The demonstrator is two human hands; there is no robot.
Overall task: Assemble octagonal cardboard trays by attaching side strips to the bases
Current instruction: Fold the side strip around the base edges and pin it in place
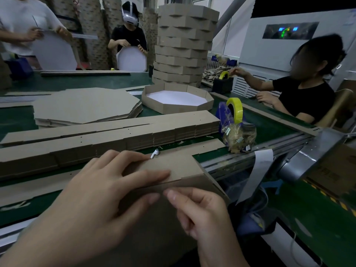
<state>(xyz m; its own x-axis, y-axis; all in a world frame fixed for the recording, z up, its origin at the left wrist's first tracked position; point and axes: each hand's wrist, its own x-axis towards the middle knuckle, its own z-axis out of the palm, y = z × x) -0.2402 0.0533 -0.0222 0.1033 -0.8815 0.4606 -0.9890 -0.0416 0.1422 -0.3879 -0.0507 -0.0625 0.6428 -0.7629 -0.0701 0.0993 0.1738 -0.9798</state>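
A brown octagonal base [154, 224] lies at the near edge of the green table, partly under both my hands. A side strip [179, 164] lies along its far edge. My left hand [100, 189] presses flat on the strip and the base, fingers straight. My right hand [200, 211] has its fingers curled and pinches the base's edge beside the strip. Stacks of side strips [119, 132] lie beyond, with a pile of flat bases [84, 105] behind them. One assembled tray [177, 101] with a white inside sits mid-table.
A tall tower of finished trays [183, 45] stands behind the assembled tray. A blue tape dispenser with yellow tape [233, 112] sits right of the strips. A white earbud [154, 153] lies near my left fingers. Three other people work around the table.
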